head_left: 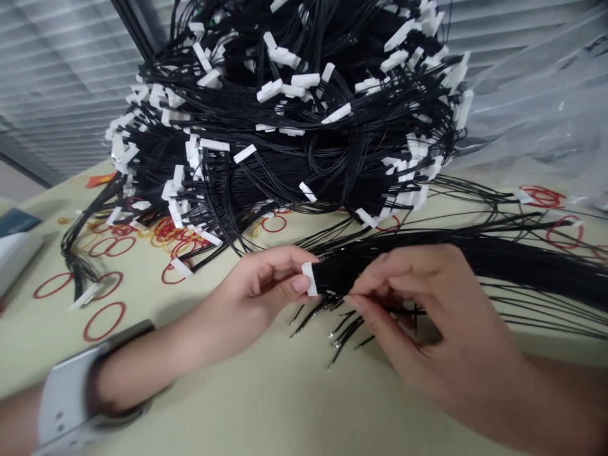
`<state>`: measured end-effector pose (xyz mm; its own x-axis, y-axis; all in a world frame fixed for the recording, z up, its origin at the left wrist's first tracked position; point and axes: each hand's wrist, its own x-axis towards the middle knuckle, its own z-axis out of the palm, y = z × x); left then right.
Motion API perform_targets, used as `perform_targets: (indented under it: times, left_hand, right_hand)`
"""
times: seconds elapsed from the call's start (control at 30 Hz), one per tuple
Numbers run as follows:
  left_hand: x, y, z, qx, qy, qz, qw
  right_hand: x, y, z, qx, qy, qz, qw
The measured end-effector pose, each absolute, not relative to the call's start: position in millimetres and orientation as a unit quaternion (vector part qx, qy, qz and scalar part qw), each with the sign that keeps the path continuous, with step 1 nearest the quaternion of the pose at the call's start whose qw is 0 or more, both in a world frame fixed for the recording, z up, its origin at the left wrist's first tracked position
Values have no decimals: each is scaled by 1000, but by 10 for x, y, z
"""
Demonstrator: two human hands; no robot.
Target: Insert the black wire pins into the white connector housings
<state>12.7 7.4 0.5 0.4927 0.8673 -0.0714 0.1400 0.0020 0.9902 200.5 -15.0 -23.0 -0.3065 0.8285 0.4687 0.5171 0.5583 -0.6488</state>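
Between the thumb and fingers of my left hand (266, 285) is a small white connector housing (310, 279). Black wires (332, 272) run out of its right side. Just right of it, the thumb and index finger of my right hand (418, 304) are pinched together at the wires; a thin black wire seems to be between the fingertips, partly hidden. Loose wire ends with shiny metal terminals (336, 345) hang below and between the two hands. A thick bundle of black wires (532, 263) stretches from behind my right hand to the right edge.
A large heap of black wire harnesses (294, 158) with white connectors rises at the back. Red rubber bands (104, 321) and yellow ones lie scattered on the pale table (228, 399). Clear plastic (536, 120) is at the right, a white box (19, 259) at the left edge.
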Motion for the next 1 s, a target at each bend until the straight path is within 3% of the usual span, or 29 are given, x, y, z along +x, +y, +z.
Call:
perform_targets:
  times: [1.0]
  left_hand:
    - [150,33,11,629,446,272,576]
  right_hand:
    - [1971,-123,-237,-428,-743,338,387]
